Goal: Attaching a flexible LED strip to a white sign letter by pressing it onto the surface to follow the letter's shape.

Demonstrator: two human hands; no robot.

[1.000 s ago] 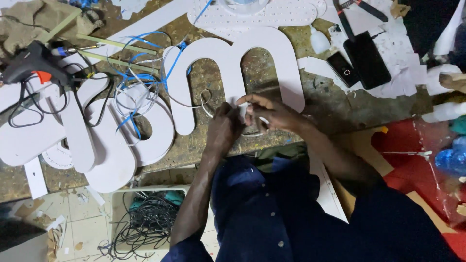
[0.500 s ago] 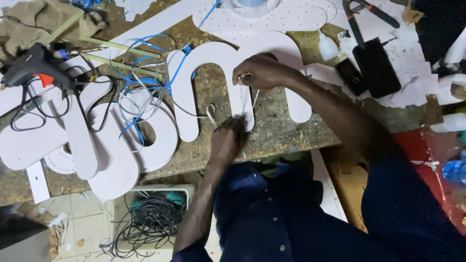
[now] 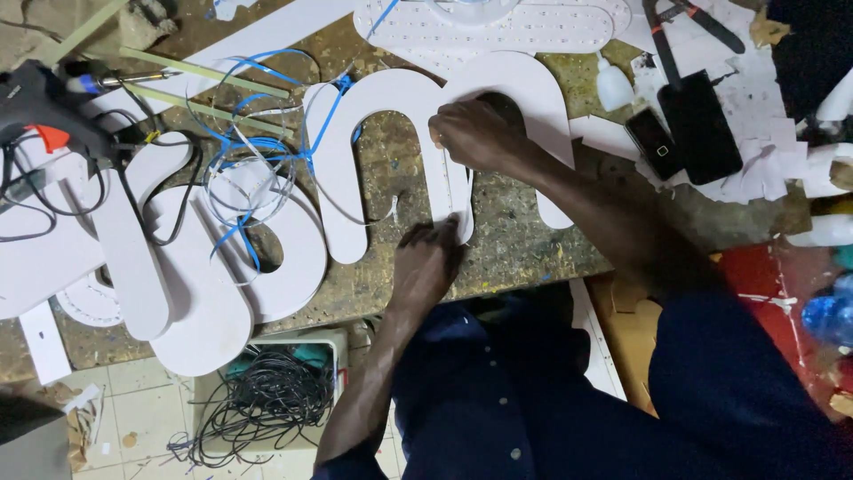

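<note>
Fingers of the left hand [image 3: 428, 258] pinch and press at the foot of the middle leg of the white arched letter [image 3: 400, 151], right at its lower end near the bench's front edge. The right hand [image 3: 475, 133] lies curled, palm down, on the same leg higher up, at the inner curve of the arch, bearing on the face; whether it grips anything small there cannot be told. The letter lies flat on the paint-spattered wooden workbench [image 3: 533, 240], its arches pointing away from the person.

Done well, the step wants steady downward pressure from the upper hand while the lower fingers follow the edge closely (the thin sheet looks likely to flex if pushed sideways). Keeping both hands on one leg seems wise.

Just left, blue wires [image 3: 253, 160] loop over another white letter [image 3: 204, 267], with a black glue gun [image 3: 44, 111] farther left. Two dark phones [image 3: 684, 129] lie well apart to the right.
</note>
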